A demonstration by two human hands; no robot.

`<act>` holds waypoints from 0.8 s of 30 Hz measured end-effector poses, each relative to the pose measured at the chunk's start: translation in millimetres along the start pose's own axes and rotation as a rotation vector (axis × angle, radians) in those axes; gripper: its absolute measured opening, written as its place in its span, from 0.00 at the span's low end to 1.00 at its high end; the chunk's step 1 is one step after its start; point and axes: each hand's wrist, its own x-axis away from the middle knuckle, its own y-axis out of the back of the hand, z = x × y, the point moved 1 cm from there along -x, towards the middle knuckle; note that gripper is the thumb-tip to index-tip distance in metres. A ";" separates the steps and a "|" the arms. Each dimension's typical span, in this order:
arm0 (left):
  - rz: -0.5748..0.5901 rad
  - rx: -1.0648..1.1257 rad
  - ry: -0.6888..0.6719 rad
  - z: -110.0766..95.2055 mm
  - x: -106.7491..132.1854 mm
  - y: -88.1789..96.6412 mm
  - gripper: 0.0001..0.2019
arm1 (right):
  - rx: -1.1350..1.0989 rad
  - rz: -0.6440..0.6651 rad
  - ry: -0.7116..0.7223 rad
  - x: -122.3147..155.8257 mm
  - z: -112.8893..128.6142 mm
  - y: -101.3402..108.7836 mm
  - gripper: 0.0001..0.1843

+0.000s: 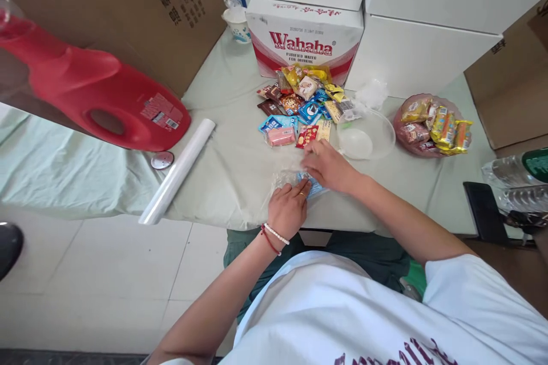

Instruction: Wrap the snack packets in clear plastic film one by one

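The left hand (pixel 286 208) is resting on clear plastic (pixel 281 180) and a blue packet (pixel 315 187) at the table's (pixel 226 182) near edge. The right hand (pixel 329 166) is curling just beyond; whether either is clamping anything is unclear.

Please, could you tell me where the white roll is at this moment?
In the head view, the white roll lies slanted on the table, left of the person's left hand and just right of the red bottle, reaching the front edge.
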 end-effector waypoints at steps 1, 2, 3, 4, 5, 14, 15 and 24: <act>0.002 0.013 0.011 0.7 0.8 -0.6 0.20 | 0.026 0.033 0.049 12.5 7.5 -3.7 0.13; 0.004 0.036 0.024 2.2 1.9 -1.5 0.18 | 0.057 0.078 0.084 24.5 14.1 -8.7 0.14; 0.004 0.073 0.035 4.8 3.5 -2.7 0.15 | 0.088 0.121 0.104 35.3 19.6 -14.7 0.16; -0.005 0.133 0.040 8.5 5.6 -4.1 0.14 | 0.113 0.151 0.114 44.7 23.7 -20.8 0.18; -0.031 0.220 0.047 13.5 8.3 -5.5 0.13 | 0.131 0.166 0.115 52.5 26.5 -26.7 0.20; -0.557 0.444 0.664 62.0 9.4 -5.5 0.12 | 0.116 0.067 0.036 80.0 34.3 -58.3 0.21; -0.488 0.405 0.634 58.2 5.5 -4.7 0.11 | 0.103 0.051 0.020 80.9 35.0 -59.9 0.20; -0.305 0.799 0.519 -13.1 -28.3 14.1 0.09 | -0.240 -0.105 0.021 87.7 35.4 -63.6 0.20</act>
